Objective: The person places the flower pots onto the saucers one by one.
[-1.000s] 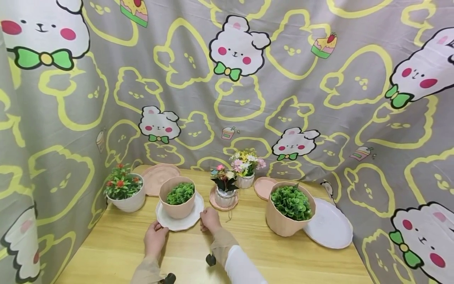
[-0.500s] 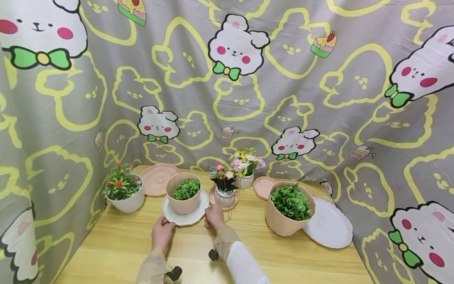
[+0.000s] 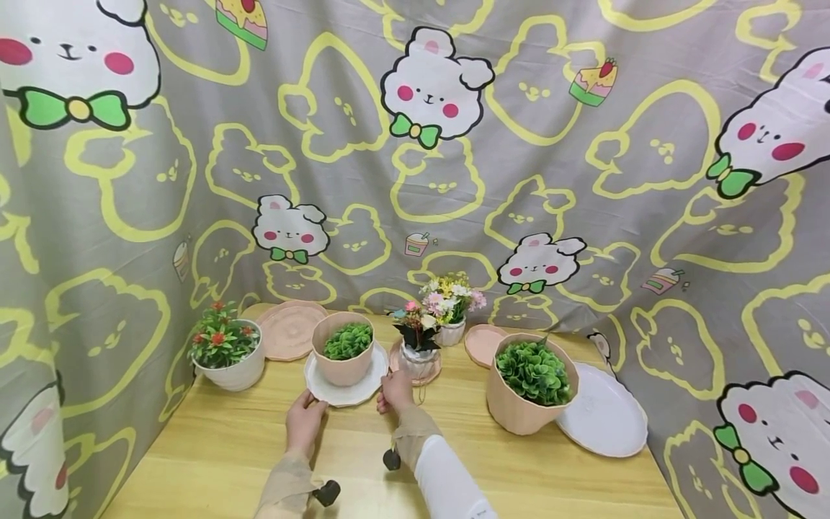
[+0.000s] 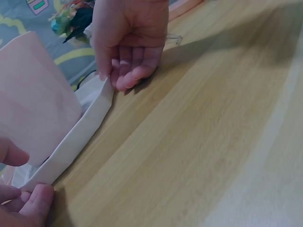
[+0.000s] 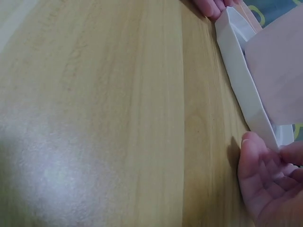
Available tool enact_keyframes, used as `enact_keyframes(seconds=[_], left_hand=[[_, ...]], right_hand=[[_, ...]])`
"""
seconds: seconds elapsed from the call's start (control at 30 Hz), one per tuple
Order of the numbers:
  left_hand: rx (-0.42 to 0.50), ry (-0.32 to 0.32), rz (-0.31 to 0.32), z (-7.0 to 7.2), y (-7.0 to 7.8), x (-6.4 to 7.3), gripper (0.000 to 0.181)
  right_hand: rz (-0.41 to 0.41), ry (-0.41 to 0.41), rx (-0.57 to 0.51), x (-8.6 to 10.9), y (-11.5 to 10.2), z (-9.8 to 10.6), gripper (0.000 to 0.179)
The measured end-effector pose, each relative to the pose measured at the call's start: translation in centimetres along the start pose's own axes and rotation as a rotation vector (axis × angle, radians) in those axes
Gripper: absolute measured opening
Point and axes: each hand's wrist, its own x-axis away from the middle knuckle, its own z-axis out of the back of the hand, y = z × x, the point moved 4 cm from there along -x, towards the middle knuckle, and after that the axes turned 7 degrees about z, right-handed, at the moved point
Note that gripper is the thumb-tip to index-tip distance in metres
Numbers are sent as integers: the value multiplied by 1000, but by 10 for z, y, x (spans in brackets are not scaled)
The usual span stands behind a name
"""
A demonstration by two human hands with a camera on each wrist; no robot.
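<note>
In the head view a white saucer (image 3: 337, 395) with an angular rim carries a pale pink pot (image 3: 342, 370) filled with green leaves (image 3: 348, 341). My left hand (image 3: 304, 422) pinches the saucer's near left rim between thumb and fingers, also seen low in the left wrist view. On the near right rim, my right hand (image 3: 397, 393) grips with thumb and curled fingers, plain in the right wrist view. Just beyond my right hand, a small ribbed pot (image 3: 418, 358) with mixed flowers stands on a pink saucer (image 3: 433, 373). The two saucers lie close together; whether they touch is unclear.
A white pot (image 3: 231, 360) with red flowers stands left, before a pink plate (image 3: 292, 331). To the right are a larger pink pot (image 3: 528, 408) of leaves, a white plate (image 3: 606, 422) and a small pink plate (image 3: 483, 346). Behind is another flower pot (image 3: 452, 331).
Both hands have slid the white saucer and its pink pot right and away from me. Lately the small ribbed flower pot and its saucer have shifted slightly right.
</note>
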Motion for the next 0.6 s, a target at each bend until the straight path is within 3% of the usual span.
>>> enact_keyframes(seconds=[0.23, 0.4, 0.6], left_hand=[[134, -65, 29, -13, 3, -4, 64], [233, -91, 42, -21, 6, -7, 62], [291, -153, 10, -34, 13, -14, 65]], right_hand=[[-71, 45, -121, -2, 1, 2, 22], [-106, 9, -243, -2, 0, 0, 29], [-123, -32, -410, -5, -3, -3, 37]])
